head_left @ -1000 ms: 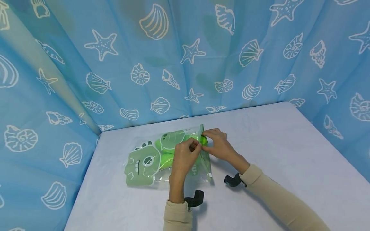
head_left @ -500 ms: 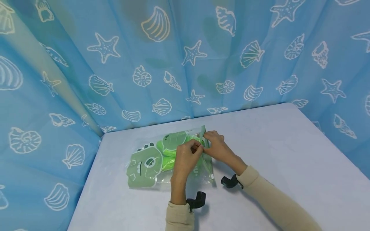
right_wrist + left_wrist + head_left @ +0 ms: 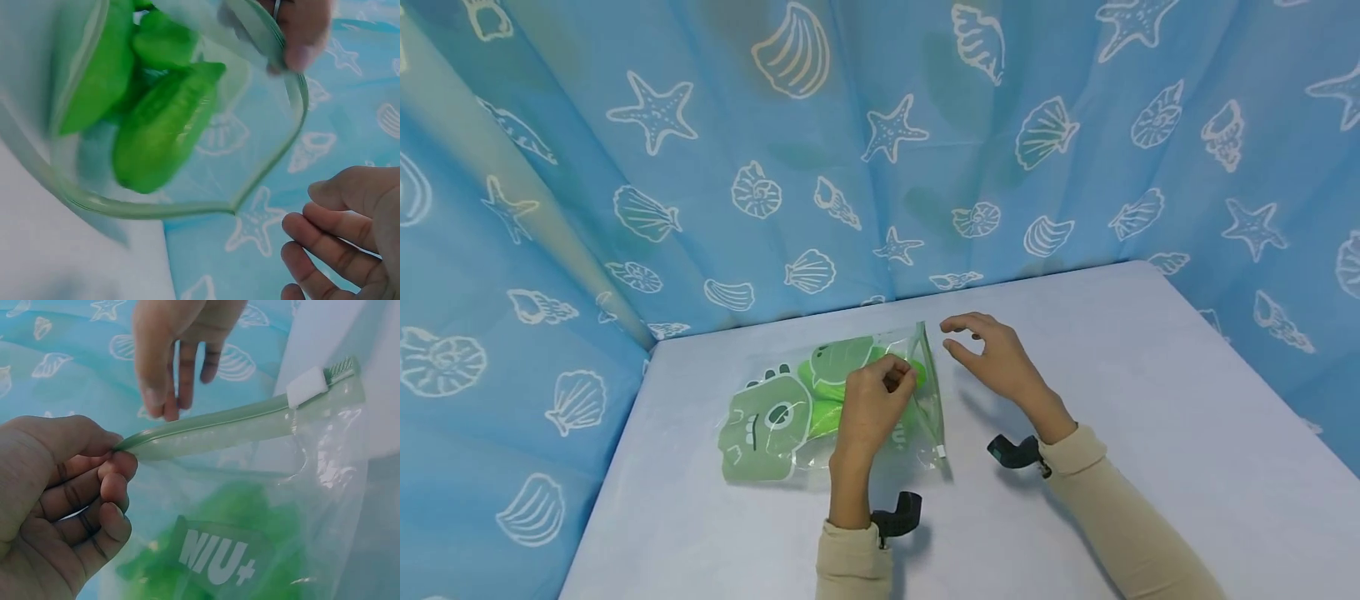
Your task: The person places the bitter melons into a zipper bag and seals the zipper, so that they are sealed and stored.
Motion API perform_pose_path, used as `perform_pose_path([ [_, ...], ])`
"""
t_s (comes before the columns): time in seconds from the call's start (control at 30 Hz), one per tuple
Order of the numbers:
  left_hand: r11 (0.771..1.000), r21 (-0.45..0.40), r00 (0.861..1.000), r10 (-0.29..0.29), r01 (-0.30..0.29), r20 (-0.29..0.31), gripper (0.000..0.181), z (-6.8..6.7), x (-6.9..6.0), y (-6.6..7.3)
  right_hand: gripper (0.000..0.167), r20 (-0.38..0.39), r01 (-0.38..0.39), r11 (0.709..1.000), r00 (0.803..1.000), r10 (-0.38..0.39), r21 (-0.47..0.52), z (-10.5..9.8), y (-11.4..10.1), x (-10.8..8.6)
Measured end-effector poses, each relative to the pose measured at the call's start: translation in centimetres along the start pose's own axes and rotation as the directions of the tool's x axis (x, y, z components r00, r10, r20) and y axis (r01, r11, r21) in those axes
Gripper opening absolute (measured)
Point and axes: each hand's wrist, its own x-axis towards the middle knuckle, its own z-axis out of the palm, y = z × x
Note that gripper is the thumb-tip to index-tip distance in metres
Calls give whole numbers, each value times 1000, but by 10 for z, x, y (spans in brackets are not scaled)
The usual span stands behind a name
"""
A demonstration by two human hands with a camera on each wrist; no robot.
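Note:
A clear zip bag [image 3: 767, 429] with a green cartoon monster print lies on the table, its mouth facing right. My left hand [image 3: 872, 408] pinches the bag's green zip rim between thumb and forefinger. The mouth gapes in the right wrist view, and several bright green, long, bumpy pieces like vegetables or fruit [image 3: 162, 131] show inside. At one end of the rim sits a white zip slider [image 3: 306, 387]. My right hand [image 3: 1000, 358] hovers just right of the mouth, fingers loosely bent and apart from the bag, holding nothing.
A white-covered table [image 3: 1112, 375] extends to the right and front of the bag. Behind and beside it hangs a blue curtain [image 3: 850, 167] printed with shells and starfish. Black wrist cameras [image 3: 1015, 452] jut from both sleeves.
The right hand has let go of the bag's rim and drawn away to the right. The left hand keeps its pinch, and the bag stays about where it was.

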Motion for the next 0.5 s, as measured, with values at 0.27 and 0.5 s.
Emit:
perform_pose_path([
  [0.27,993,-100,998,67,-66,6,7,-13,12,17,33,-50,-12,1000,999,12,-11,-32,17,1],
  [0.5,977,-165,988,143,-131,65,6,-29,15,30,42,84,42,998,995,-47,55,-56,20,-2],
])
